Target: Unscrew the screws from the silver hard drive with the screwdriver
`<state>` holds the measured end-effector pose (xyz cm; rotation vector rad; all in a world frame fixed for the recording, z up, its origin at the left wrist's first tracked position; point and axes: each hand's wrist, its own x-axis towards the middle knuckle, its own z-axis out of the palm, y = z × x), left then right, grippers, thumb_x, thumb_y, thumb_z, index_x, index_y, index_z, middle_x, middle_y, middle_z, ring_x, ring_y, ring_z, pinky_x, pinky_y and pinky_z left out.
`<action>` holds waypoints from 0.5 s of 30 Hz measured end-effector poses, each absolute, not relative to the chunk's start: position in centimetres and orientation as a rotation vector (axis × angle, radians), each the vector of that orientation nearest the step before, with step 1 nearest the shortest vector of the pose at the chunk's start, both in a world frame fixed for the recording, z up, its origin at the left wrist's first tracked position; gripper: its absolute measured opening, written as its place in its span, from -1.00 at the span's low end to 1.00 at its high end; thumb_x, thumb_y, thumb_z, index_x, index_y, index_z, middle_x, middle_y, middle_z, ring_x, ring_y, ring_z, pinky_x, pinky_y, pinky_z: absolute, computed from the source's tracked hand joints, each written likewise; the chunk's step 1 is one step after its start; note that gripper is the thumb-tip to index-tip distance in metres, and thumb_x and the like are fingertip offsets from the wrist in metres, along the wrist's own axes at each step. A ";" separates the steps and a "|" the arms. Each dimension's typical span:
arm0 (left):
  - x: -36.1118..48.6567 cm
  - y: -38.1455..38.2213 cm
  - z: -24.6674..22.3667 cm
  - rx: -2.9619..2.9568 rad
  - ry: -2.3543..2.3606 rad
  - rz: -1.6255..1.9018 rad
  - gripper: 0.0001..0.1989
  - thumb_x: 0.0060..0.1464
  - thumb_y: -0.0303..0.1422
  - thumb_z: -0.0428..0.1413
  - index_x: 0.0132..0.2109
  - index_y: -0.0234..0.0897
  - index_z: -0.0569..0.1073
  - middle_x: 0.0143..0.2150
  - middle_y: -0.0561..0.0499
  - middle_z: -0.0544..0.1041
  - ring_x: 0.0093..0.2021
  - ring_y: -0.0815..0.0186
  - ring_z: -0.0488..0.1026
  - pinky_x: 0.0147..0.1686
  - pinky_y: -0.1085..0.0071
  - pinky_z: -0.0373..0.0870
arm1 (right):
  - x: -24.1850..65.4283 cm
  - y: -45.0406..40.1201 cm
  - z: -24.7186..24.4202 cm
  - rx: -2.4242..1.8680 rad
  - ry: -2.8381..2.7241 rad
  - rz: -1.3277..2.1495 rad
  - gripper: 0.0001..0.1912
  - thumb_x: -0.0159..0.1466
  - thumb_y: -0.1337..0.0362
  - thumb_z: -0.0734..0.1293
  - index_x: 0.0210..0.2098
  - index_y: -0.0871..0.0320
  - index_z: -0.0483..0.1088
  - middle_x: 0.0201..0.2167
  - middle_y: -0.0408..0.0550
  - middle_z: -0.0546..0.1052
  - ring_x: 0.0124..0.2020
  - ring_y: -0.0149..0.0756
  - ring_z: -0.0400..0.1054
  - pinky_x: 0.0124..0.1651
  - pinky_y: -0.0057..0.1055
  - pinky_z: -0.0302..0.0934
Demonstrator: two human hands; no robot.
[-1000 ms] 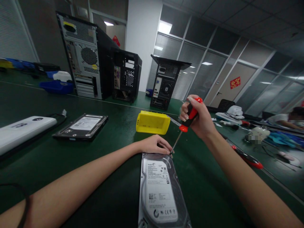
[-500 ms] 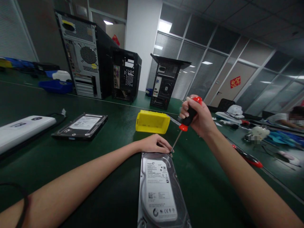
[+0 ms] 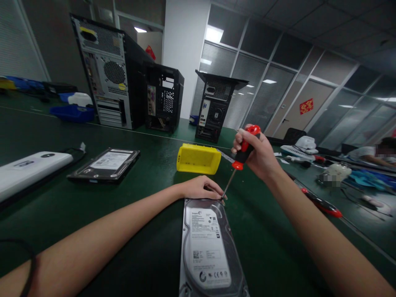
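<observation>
A hard drive (image 3: 207, 243) with a white label lies face up on the green table in front of me. At its far end my left hand (image 3: 202, 187) grips the edge, fingertips by the far right corner. My right hand (image 3: 258, 150) is closed around the red and black handle of a screwdriver (image 3: 243, 154). The shaft slants down to the left, and its tip meets that same corner beside my left fingertips. Just where the tip sits, the screw is too small to make out. Beyond my left hand stands a yellow bin (image 3: 199, 160).
A second hard drive (image 3: 107, 165) and a white device (image 3: 31, 169) lie to the left. Computer cases (image 3: 113, 78) stand along the back, near a blue bin (image 3: 72, 113). Rightward are another red and black screwdriver (image 3: 321, 203), cluttered tools and a person (image 3: 368, 153).
My right hand has turned slightly on the screwdriver handle, showing more red, and the handle has shifted a little left. My left hand and the hard drive stay put.
</observation>
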<state>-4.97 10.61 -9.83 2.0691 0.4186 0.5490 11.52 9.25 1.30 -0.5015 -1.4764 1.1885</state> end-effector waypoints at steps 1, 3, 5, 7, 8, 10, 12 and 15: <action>-5.0 10.6 -9.7 2.096 0.404 0.542 -0.75 0.12 -0.35 0.08 -0.07 -0.31 0.51 -0.16 -0.05 0.56 -0.18 0.26 0.47 -0.19 0.46 0.32 | 11.5 9.2 1.3 -0.501 -1.479 1.187 -0.68 0.07 0.21 0.36 -0.30 0.09 0.13 -0.52 -0.26 0.23 -0.54 -0.55 0.17 -0.45 -0.55 0.19; -4.9 10.5 -9.5 2.155 0.373 0.531 -0.77 0.13 -0.37 0.07 -0.08 -0.25 0.52 -0.17 -0.01 0.56 -0.17 0.26 0.44 -0.16 0.46 0.28 | 11.6 9.2 1.3 -0.492 -1.491 1.190 -0.72 0.11 0.14 0.29 -0.25 0.08 0.16 -0.52 -0.23 0.24 -0.53 -0.52 0.17 -0.45 -0.54 0.20; -4.8 10.4 -9.4 2.208 0.348 0.524 -0.78 0.12 -0.39 0.06 -0.11 -0.21 0.54 -0.21 0.02 0.55 -0.18 0.26 0.41 -0.13 0.45 0.24 | 11.6 9.2 1.2 -0.474 -1.510 1.207 -0.71 0.15 0.08 0.21 -0.18 0.07 0.19 -0.45 -0.18 0.28 -0.49 -0.50 0.20 -0.42 -0.50 0.24; -4.6 10.4 -9.2 2.245 0.329 0.525 -0.78 0.12 -0.39 0.05 -0.15 -0.22 0.56 -0.25 0.01 0.54 -0.18 0.25 0.39 -0.12 0.45 0.22 | 11.6 9.2 1.2 -0.458 -1.523 1.222 -0.68 0.15 0.08 0.19 -0.13 0.06 0.21 -0.37 -0.16 0.30 -0.45 -0.49 0.23 -0.36 -0.47 0.27; -4.6 10.3 -9.2 2.258 0.322 0.528 -0.78 0.13 -0.39 0.04 -0.16 -0.23 0.56 -0.25 0.01 0.54 -0.18 0.24 0.38 -0.11 0.44 0.21 | 11.6 9.2 1.1 -0.459 -1.526 1.225 -0.68 0.15 0.09 0.20 -0.12 0.05 0.22 -0.34 -0.16 0.31 -0.42 -0.49 0.25 -0.34 -0.46 0.28; -4.5 10.3 -9.1 2.276 0.315 0.534 -0.79 0.13 -0.38 0.04 -0.19 -0.25 0.57 -0.26 0.00 0.53 -0.17 0.24 0.36 -0.11 0.44 0.20 | 11.5 9.2 1.1 -0.473 -1.526 1.217 -0.68 0.14 0.11 0.25 -0.13 0.05 0.22 -0.31 -0.18 0.30 -0.38 -0.49 0.26 -0.29 -0.44 0.30; -4.5 10.4 -9.1 2.291 0.309 0.536 -0.79 0.13 -0.37 0.03 -0.21 -0.26 0.57 -0.26 -0.01 0.52 -0.18 0.24 0.36 -0.11 0.44 0.19 | 11.5 9.2 1.1 -0.482 -1.521 1.201 -0.70 0.13 0.12 0.29 -0.17 0.04 0.22 -0.30 -0.19 0.29 -0.37 -0.49 0.26 -0.26 -0.44 0.31; -4.5 10.4 -9.2 2.305 0.298 0.536 -0.78 0.13 -0.36 0.03 -0.22 -0.28 0.56 -0.26 -0.02 0.52 -0.19 0.24 0.36 -0.12 0.44 0.19 | 11.5 9.2 1.1 -0.471 -1.516 1.187 -0.71 0.12 0.15 0.32 -0.21 0.04 0.19 -0.32 -0.21 0.30 -0.39 -0.52 0.25 -0.28 -0.47 0.30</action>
